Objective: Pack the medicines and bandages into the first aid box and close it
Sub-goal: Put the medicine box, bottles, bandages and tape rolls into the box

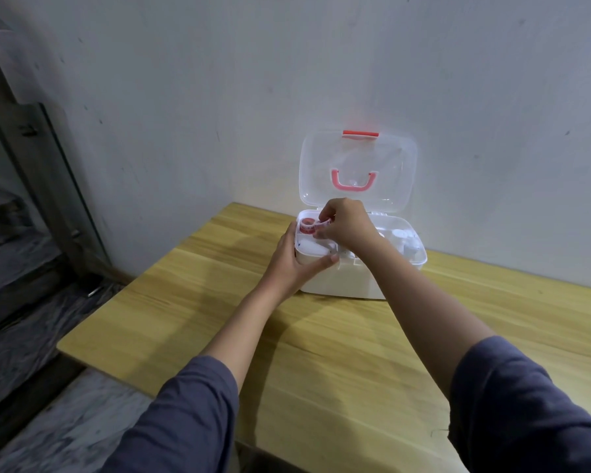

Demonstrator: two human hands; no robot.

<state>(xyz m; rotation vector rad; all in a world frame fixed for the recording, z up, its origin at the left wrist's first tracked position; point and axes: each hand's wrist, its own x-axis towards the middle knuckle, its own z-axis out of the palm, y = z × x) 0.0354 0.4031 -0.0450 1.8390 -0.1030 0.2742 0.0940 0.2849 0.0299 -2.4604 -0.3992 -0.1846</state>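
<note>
- Right hand (347, 225), centre of the frame: fingertips pinched together on a red-and-white printed strip (322, 226), a thin flexible band curling over the box's left end.
- That strip runs to a small round red roll (308, 222) sitting in the top left corner of the box's tray.
- Left hand (292, 262) cups the box's near left corner, thumb laid along the front rim, fingers spread around the side, clamped on the smooth plastic.
- The first aid box (352, 281) is white, rounded, glossy, and stands on the table just right of centre, close to the wall.
- Inside at the right, white round caps (401, 235) of containers, blurred.
- The clear lid (357, 155) stands upright and open, with a pink curved handle (354, 181) and a red latch (360, 133) at its top edge.
- Pale wooden table (321, 353), visible grain; plain grey wall (287, 63) behind.
- Dark blue fabric sleeves (191, 414) at the bottom.
</note>
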